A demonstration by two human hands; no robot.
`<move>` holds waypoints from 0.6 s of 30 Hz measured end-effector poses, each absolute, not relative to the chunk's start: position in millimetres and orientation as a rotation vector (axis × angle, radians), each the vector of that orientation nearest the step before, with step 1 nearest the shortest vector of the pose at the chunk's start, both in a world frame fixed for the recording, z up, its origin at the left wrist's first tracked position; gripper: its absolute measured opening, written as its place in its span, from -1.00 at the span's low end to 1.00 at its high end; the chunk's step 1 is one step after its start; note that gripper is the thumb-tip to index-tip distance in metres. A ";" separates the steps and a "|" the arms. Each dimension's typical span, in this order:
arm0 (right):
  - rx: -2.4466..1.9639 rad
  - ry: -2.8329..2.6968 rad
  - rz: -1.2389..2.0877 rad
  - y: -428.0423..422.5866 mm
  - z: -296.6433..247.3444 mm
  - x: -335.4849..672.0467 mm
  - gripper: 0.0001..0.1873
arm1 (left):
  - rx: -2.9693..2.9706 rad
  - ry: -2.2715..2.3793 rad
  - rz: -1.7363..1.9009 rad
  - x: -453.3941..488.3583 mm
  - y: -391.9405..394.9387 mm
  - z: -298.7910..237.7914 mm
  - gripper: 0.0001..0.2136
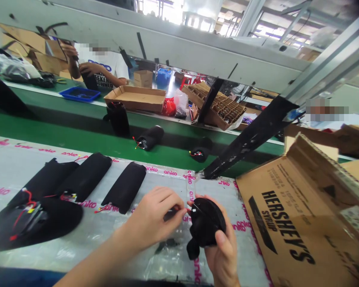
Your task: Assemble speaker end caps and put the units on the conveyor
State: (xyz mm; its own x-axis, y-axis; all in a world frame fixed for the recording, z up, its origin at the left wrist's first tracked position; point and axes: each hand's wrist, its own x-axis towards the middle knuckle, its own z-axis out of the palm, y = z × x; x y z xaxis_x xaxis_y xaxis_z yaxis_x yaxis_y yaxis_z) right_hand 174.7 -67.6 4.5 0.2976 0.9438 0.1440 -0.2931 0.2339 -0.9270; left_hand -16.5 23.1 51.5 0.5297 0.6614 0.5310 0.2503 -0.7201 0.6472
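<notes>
Left hand (151, 217) pinches red lead (179, 208); right hand (223, 255) grips black padded casing (205, 223)

Head view: casing is held just above printed plastic sheet (215, 187), lead meeting its rim; seating cannot be told. Left of casing, several black padded sleeves (125, 187) lie on the sheet, wires showing. Beyond casing, two wired black pieces (149, 137) rest on green conveyor belt (77, 127). Which pieces are finished: unclear.

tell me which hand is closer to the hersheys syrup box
Right. The right hand holds a black padded part just left of the Hershey's syrup carton, apart from it; the left hand lies farther left, on the part's far side.
</notes>
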 end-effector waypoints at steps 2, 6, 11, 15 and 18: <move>-1.008 -0.938 0.887 -69.7 6.8 175.8 -0.39 | 2.290 0.741 1.101 -14.2 22.9 51.7 -0.87; -1.132 -1.180 0.638 -71.4 17.1 177.1 -0.35 | 2.309 0.771 1.129 -13.1 23.1 50.9 -0.88; -1.174 -1.318 0.656 -62.5 28.4 181.5 -0.38 | 2.302 0.774 1.154 -11.5 21.0 48.5 -0.89; -1.126 -1.371 0.792 -55.3 32.9 187.3 -0.37 | 2.274 0.800 1.168 -9.8 21.5 47.4 -0.88; -1.087 -1.379 0.872 -51.6 36.1 187.0 -0.37 | 2.285 0.775 1.179 -12.4 20.5 45.4 -0.95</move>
State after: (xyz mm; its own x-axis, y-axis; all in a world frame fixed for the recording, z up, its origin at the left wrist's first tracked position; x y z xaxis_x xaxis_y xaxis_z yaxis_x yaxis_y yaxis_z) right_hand 187.0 -51.6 36.1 0.0441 0.9496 0.3105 0.1268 0.3030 -0.9445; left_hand -12.4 20.5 45.4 0.4765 0.6592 0.5816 0.2726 -0.7398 0.6151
